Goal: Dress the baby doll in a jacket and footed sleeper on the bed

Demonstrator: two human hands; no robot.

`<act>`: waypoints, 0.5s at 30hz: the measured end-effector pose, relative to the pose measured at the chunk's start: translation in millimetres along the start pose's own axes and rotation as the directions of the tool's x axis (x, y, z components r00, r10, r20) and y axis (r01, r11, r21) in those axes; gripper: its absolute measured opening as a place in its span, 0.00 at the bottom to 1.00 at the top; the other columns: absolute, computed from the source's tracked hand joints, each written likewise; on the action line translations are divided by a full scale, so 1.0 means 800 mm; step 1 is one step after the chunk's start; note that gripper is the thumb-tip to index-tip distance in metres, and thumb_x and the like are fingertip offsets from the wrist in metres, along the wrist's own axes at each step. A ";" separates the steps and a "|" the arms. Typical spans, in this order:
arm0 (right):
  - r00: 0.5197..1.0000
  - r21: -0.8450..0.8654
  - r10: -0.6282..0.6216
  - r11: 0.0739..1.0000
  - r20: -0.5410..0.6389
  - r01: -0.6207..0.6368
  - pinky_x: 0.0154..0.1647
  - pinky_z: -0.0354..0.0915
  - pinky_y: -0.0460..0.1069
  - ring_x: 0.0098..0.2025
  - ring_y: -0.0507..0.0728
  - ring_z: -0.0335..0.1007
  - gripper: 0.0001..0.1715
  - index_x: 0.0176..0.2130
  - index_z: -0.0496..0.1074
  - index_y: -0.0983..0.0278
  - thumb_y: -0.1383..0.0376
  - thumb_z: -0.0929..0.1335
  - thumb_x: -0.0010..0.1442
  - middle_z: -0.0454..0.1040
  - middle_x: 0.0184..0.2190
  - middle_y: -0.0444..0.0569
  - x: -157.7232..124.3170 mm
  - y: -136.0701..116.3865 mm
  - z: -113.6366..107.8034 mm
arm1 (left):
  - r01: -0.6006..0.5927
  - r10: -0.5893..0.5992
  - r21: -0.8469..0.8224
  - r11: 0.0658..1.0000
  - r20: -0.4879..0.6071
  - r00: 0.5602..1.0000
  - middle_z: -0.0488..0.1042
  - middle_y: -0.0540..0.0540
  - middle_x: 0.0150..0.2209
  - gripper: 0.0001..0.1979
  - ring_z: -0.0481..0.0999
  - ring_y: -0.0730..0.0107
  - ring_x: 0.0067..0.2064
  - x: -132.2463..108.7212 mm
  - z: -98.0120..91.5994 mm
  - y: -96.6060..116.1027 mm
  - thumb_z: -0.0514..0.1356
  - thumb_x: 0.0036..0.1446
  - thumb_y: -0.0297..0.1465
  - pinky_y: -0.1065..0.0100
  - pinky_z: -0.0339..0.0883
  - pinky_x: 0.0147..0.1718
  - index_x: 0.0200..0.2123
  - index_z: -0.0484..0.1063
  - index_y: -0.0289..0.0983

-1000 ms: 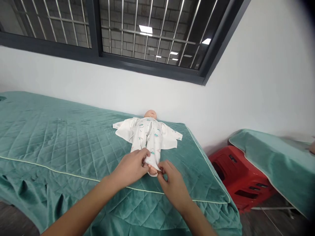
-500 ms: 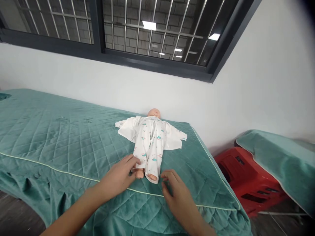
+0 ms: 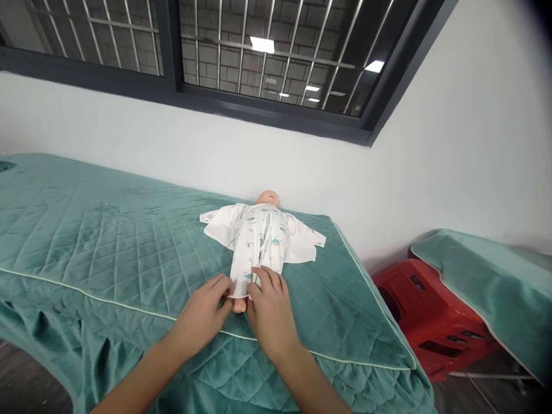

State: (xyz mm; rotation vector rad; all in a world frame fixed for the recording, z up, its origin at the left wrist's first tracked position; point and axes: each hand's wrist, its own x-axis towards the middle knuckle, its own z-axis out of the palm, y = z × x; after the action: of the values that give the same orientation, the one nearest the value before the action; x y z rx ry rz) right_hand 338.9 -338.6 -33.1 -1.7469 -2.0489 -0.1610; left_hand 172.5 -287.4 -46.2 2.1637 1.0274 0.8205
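Observation:
A baby doll [image 3: 268,198] lies on its back, head by the wall. It wears white printed baby trousers [image 3: 261,237]; beneath them a white baby shirt [image 3: 222,225] spreads out with its sleeves to both sides. My left hand [image 3: 203,315] pinches the outer side of the cuff on the left-hand trouser leg. At the inner side of that same cuff, my right hand [image 3: 272,313] has its thumb and fingers closed on the fabric. One doll foot [image 3: 239,305] pokes out between my hands. The other foot is hidden behind my right hand.
A green quilted cover [image 3: 142,247] drapes the bed, its piped front edge under my wrists. Behind rises a white wall [image 3: 207,144] with a dark-framed barred window [image 3: 267,112]. To the right are a red plastic stool [image 3: 435,316] and another green-covered surface [image 3: 483,276].
My right hand has moved left, from beside the right-hand trouser leg to the left-hand cuff. My left hand has stayed near that cuff, its fingers now pinching the outer edge.

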 end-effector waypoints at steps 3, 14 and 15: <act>0.997 0.036 -0.078 0.996 0.012 0.078 0.66 0.48 0.66 0.64 0.64 0.54 0.07 0.37 0.72 0.62 0.72 0.65 0.62 0.67 0.59 0.51 -0.007 0.001 -0.004 | 0.046 -0.046 -0.083 0.996 0.005 0.999 0.68 0.50 0.33 0.04 0.68 0.66 0.37 -0.011 -0.005 0.000 0.52 0.60 0.27 0.66 0.60 0.38 0.32 0.64 0.40; 0.997 0.383 -0.044 0.921 -0.070 0.067 0.62 0.59 0.57 0.61 0.58 0.60 0.12 0.49 0.69 0.58 0.67 0.63 0.66 0.66 0.59 0.50 0.032 0.053 -0.047 | 0.005 -0.062 -0.257 0.966 -0.213 0.975 0.75 0.47 0.44 0.09 0.73 0.63 0.47 0.085 -0.019 -0.023 0.54 0.61 0.33 0.62 0.66 0.48 0.41 0.72 0.39; 0.993 0.408 0.014 0.912 -0.116 0.035 0.63 0.59 0.57 0.61 0.58 0.60 0.12 0.50 0.69 0.58 0.65 0.63 0.66 0.66 0.59 0.51 0.046 0.066 -0.044 | -0.001 -0.061 -0.255 0.967 -0.235 0.970 0.75 0.46 0.47 0.11 0.73 0.63 0.49 0.108 -0.015 -0.026 0.54 0.61 0.33 0.62 0.66 0.50 0.43 0.72 0.39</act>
State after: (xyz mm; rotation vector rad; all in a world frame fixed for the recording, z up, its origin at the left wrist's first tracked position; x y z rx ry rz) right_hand 395.1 -307.5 3.1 -1.4311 -1.8443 0.1531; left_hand 198.3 -202.9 -30.5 1.8600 1.0072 1.1571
